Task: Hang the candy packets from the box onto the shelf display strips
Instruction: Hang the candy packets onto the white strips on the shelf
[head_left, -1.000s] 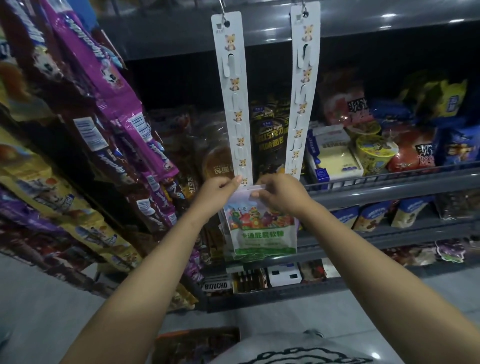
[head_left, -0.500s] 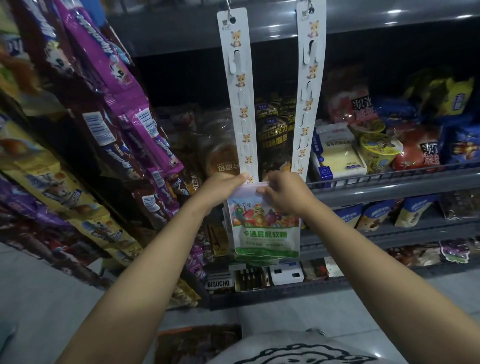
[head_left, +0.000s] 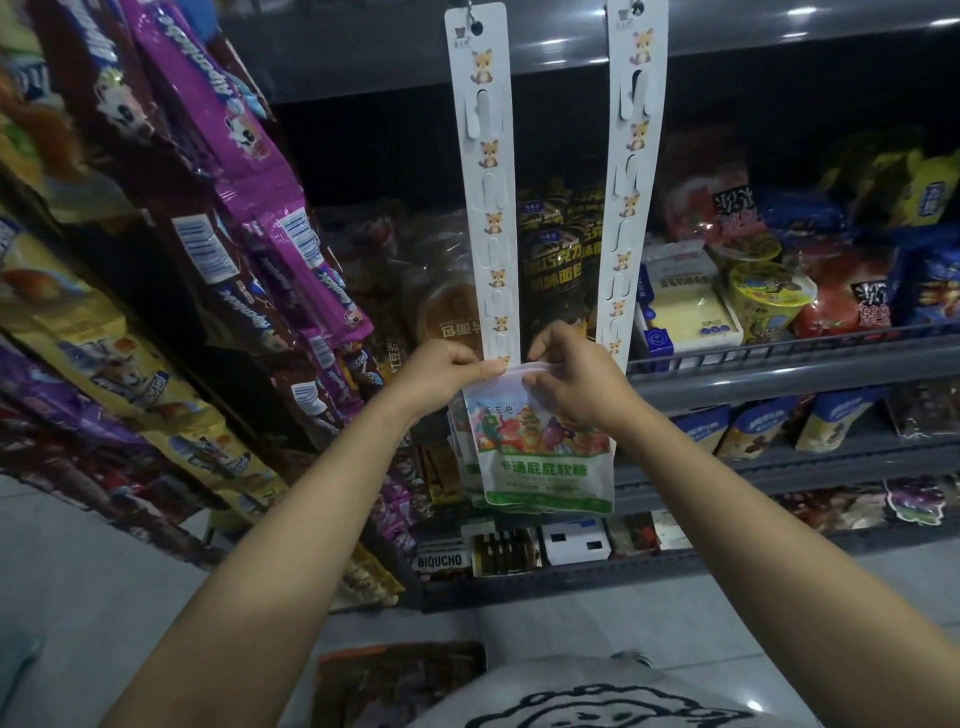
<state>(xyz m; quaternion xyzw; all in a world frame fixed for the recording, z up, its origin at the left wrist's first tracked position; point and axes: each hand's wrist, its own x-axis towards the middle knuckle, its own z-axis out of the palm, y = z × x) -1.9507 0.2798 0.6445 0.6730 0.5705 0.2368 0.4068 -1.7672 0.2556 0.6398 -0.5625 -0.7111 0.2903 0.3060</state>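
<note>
right, the soft white-and-green plastic candy packet (head_left: 540, 457) hangs at the bottom of the left white card display strip (head_left: 488, 208), w/ more packets behind it. left hand (head_left: 441, 376) and right hand (head_left: 576, 384) each pinch its clear top edge, fingers clamped on the film. looks light, floppy, a bit slick; best held by the flat top seal near the hang hole, not the puffy body.

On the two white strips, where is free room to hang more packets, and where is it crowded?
Free: both white strips above the hands, the left strip and the right strip, carry only bare tabs. Crowded: the left strip's foot, where the left hand and right hand pinch the candy packet with more packets behind it.
</note>
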